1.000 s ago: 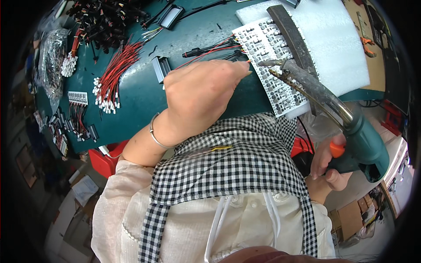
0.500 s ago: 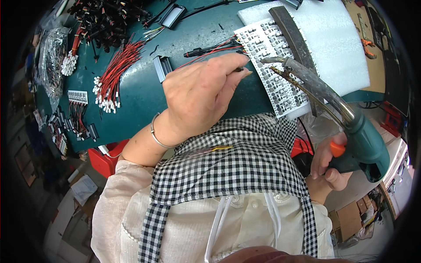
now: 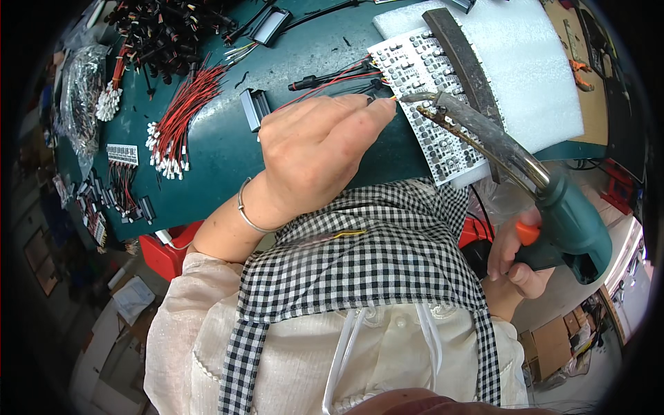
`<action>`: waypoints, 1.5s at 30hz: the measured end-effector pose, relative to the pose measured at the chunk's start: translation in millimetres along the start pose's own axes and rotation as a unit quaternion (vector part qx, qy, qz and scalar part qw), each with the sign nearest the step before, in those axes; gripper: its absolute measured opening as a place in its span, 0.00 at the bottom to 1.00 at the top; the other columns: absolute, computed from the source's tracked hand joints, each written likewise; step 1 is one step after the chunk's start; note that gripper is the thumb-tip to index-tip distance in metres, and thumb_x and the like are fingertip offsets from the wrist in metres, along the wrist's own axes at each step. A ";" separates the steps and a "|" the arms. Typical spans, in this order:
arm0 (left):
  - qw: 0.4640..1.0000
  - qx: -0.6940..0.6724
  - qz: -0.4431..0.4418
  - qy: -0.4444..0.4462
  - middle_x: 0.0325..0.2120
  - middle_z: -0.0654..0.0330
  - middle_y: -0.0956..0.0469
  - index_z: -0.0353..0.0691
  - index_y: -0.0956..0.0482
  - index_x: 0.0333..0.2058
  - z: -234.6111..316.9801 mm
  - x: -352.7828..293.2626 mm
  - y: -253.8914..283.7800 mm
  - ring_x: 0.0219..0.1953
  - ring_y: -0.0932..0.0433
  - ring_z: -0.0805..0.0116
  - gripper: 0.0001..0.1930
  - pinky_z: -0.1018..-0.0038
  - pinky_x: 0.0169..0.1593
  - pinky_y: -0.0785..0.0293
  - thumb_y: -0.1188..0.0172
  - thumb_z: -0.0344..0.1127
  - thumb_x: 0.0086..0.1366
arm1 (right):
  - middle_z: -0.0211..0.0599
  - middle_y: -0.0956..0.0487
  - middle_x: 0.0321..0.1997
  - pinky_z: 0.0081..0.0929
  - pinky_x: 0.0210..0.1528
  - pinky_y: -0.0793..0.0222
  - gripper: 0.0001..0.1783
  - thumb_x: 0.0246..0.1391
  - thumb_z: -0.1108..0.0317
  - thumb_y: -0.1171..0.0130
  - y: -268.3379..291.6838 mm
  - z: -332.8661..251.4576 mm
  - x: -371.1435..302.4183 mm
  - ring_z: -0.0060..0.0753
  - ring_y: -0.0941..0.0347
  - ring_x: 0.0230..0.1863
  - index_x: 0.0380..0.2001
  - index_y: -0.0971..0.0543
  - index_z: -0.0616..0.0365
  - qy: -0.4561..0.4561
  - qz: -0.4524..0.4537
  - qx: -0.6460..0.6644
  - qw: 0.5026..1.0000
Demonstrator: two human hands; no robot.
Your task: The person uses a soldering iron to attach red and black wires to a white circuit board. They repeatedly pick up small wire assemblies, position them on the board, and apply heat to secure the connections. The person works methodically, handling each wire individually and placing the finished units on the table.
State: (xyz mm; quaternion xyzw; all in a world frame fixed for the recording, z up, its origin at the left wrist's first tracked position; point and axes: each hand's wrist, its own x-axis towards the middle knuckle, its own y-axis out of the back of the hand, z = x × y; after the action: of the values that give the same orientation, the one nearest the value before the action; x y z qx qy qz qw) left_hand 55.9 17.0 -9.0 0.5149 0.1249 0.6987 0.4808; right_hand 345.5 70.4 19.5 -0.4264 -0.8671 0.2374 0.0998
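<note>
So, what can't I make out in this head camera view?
In the head view:
- Left hand: its palm and whatever it may hold, hidden behind the hand's back.
- Right hand: some fingers, hidden by the soldering gun.
- White circuit board: a strip, covered by the dark bar.
- Soldering tip: any contact with the board, too fine to judge.
- Black cable pile: its far side, cut off by the top edge.

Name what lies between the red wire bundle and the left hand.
In the head view, a grey casing on the green tabletop separates the red wire bundle and left hand.
</note>
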 end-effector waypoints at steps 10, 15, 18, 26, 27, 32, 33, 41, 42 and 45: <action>1.000 0.000 0.001 -0.010 0.23 0.57 0.20 0.33 0.22 0.31 -2.6 0.3 0.6 0.23 0.20 0.67 0.11 0.79 0.26 0.25 0.34 0.19 0.47 | 0.37 0.33 0.13 0.18 0.13 0.36 0.37 0.40 0.75 0.37 -1.1 0.9 -1.2 0.26 0.38 0.10 0.52 0.41 0.82 0.001 0.005 0.022 1.000; 0.978 -0.155 -0.023 0.139 0.26 0.57 0.19 0.31 0.24 0.35 13.4 3.9 -1.3 0.22 0.21 0.75 0.08 0.84 0.24 0.28 0.38 0.20 0.55 | 0.35 0.32 0.14 0.19 0.13 0.36 0.36 0.41 0.72 0.36 -7.1 0.0 7.6 0.26 0.36 0.11 0.52 0.39 0.78 0.058 0.054 0.003 0.997; 0.935 -0.285 -0.072 0.197 0.28 0.56 0.19 0.30 0.27 0.39 23.1 2.2 -1.5 0.21 0.23 0.76 0.09 0.86 0.23 0.29 0.42 0.20 0.59 | 0.35 0.29 0.18 0.18 0.15 0.37 0.37 0.43 0.71 0.37 -20.2 6.6 22.0 0.25 0.34 0.14 0.55 0.41 0.73 0.042 0.118 -0.154 0.980; 0.614 -0.660 -0.150 0.405 0.25 0.48 0.20 0.34 0.35 0.41 39.3 5.8 -9.7 0.15 0.24 0.69 0.12 0.86 0.13 0.42 0.44 0.33 0.65 | 0.45 0.23 0.38 0.21 0.37 0.27 0.32 0.44 0.87 0.41 -42.9 36.0 59.1 0.26 0.25 0.34 0.55 0.38 0.74 0.052 0.021 -0.191 0.980; 0.599 -0.668 -0.160 0.411 0.24 0.47 0.21 0.35 0.36 0.41 40.5 6.9 -9.5 0.14 0.25 0.68 0.13 0.86 0.12 0.43 0.44 0.35 0.65 | 0.46 0.23 0.40 0.21 0.38 0.26 0.32 0.44 0.87 0.41 -44.1 37.6 59.7 0.27 0.24 0.35 0.55 0.38 0.74 0.051 0.025 -0.169 0.984; 0.537 -0.698 -0.169 0.442 0.24 0.48 0.21 0.36 0.36 0.42 39.1 5.5 -11.2 0.14 0.24 0.67 0.13 0.86 0.12 0.44 0.46 0.37 0.66 | 0.51 0.26 0.47 0.23 0.39 0.24 0.32 0.43 0.87 0.40 -44.5 37.7 60.1 0.28 0.24 0.36 0.54 0.36 0.74 0.041 0.029 -0.152 0.987; 0.530 -0.702 -0.168 0.445 0.23 0.48 0.21 0.37 0.36 0.42 39.1 4.4 -12.5 0.14 0.24 0.67 0.13 0.86 0.11 0.44 0.46 0.37 0.66 | 0.51 0.26 0.48 0.22 0.39 0.24 0.31 0.43 0.87 0.40 -44.2 37.4 60.3 0.28 0.24 0.36 0.54 0.36 0.74 0.041 0.024 -0.149 0.988; 0.527 -0.710 -0.165 0.438 0.24 0.48 0.21 0.36 0.36 0.42 40.1 2.3 -17.8 0.16 0.23 0.67 0.12 0.86 0.12 0.44 0.46 0.36 0.66 | 0.49 0.25 0.43 0.21 0.37 0.25 0.31 0.43 0.87 0.40 -43.6 36.1 59.0 0.26 0.25 0.34 0.54 0.36 0.75 0.026 0.036 -0.166 0.985; 0.529 -0.708 -0.166 0.438 0.24 0.48 0.21 0.36 0.36 0.42 39.8 2.0 -17.8 0.16 0.23 0.67 0.12 0.86 0.12 0.44 0.46 0.35 0.66 | 0.49 0.25 0.43 0.21 0.36 0.25 0.31 0.43 0.87 0.40 -44.7 34.7 58.9 0.26 0.25 0.34 0.54 0.36 0.75 0.012 0.040 -0.158 0.987; 0.569 -0.682 -0.171 0.426 0.25 0.48 0.20 0.36 0.36 0.42 40.0 1.8 -17.7 0.17 0.22 0.67 0.12 0.87 0.12 0.43 0.45 0.34 0.66 | 0.46 0.25 0.41 0.20 0.35 0.26 0.31 0.43 0.88 0.41 -48.1 32.1 59.4 0.25 0.25 0.33 0.54 0.36 0.75 -0.014 0.047 -0.117 0.992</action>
State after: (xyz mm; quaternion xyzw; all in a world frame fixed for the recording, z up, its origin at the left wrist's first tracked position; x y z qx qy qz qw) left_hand 99.1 14.6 -2.2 -0.3540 -0.1127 0.6196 0.6914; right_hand 263.6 81.4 13.8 -0.4720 -0.8693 0.1446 0.0256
